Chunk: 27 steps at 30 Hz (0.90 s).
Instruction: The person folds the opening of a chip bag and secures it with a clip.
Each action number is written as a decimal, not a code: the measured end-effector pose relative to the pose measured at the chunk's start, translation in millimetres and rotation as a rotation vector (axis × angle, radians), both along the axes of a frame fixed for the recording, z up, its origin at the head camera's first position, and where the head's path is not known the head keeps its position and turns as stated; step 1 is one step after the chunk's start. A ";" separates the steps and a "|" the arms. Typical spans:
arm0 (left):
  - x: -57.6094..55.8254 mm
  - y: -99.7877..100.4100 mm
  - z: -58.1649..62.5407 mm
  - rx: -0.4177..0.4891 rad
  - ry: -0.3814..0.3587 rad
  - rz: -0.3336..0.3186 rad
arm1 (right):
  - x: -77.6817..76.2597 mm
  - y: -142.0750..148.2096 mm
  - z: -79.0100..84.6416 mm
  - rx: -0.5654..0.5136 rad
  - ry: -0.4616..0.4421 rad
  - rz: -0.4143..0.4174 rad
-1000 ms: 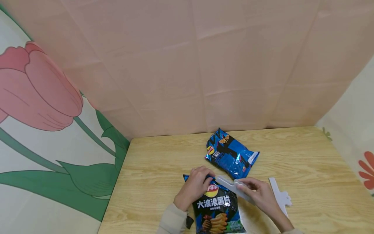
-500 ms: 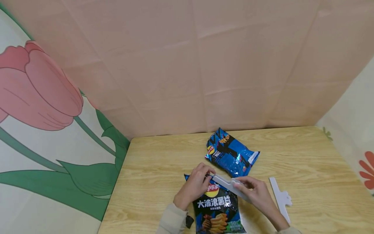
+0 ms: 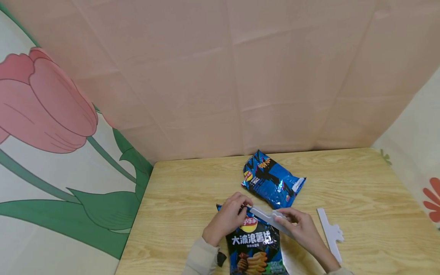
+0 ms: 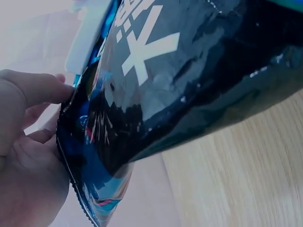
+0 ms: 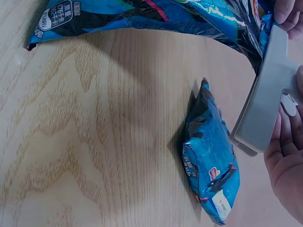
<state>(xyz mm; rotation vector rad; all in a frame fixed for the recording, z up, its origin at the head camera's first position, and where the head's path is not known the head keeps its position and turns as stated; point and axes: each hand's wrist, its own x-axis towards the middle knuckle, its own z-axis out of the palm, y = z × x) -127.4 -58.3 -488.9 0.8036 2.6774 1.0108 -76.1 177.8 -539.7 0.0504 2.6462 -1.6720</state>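
A black and blue bag of chips (image 3: 256,244) is tilted up off the tabletop near its front edge. At its top left corner, my left hand (image 3: 228,219) pinches the crimped edge between thumb and fingers, seen closer in the left wrist view on the bag (image 4: 156,94). My right hand (image 3: 304,229) grips a white bag clip (image 3: 268,217) by its handle. That clip (image 5: 265,94) lies along the bag's top edge, its far end right at the left fingertips; its near end sticks out past the bag's right side.
Behind the hands a second blue chip bag (image 3: 273,181) lies flat on the wooden table (image 3: 192,179). Another white bag clip (image 3: 331,235) rests to the right of the right hand. A pinkish cloth (image 3: 220,95) hangs behind the table.
The right hand has brought the clip slightly left, over the bag's top edge toward the left fingers. During the last half second both hands have stayed almost still.
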 end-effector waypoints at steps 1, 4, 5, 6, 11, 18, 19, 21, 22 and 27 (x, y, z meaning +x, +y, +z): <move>0.0 -0.2 0.5 -0.007 -0.001 0.002 | -0.1 -0.1 -0.2 0.001 0.000 -0.003; 0.3 -0.8 1.0 -0.035 0.013 0.005 | -0.3 -0.4 -0.7 0.002 -0.005 -0.002; 0.4 -1.1 1.0 -0.047 0.024 0.006 | -0.2 -0.4 -0.9 0.001 -0.008 0.000; 0.6 -1.4 0.9 -0.060 0.046 0.005 | -0.3 -0.4 -1.3 0.000 -0.013 -0.001; -0.1 -5.1 -3.1 -0.202 0.179 0.057 | 0.3 -0.2 -3.0 0.002 -0.018 -0.001; -3.2 -13.0 -6.2 -0.238 0.115 0.104 | 0.8 -0.4 -4.1 0.013 -0.013 -0.014; -3.6 -13.7 -6.2 -0.215 0.093 0.097 | 0.8 -0.6 -4.1 0.014 -0.013 -0.017; -4.2 -14.9 -6.1 -0.173 0.053 0.085 | 1.1 -0.7 -3.7 0.019 -0.016 -0.021; -4.5 -15.3 -6.0 -0.160 0.035 0.082 | 1.2 -0.8 -3.3 0.023 -0.017 -0.021; -5.2 -16.0 -5.7 -0.149 -0.001 0.066 | 0.7 -1.6 -2.7 0.021 -0.018 -0.024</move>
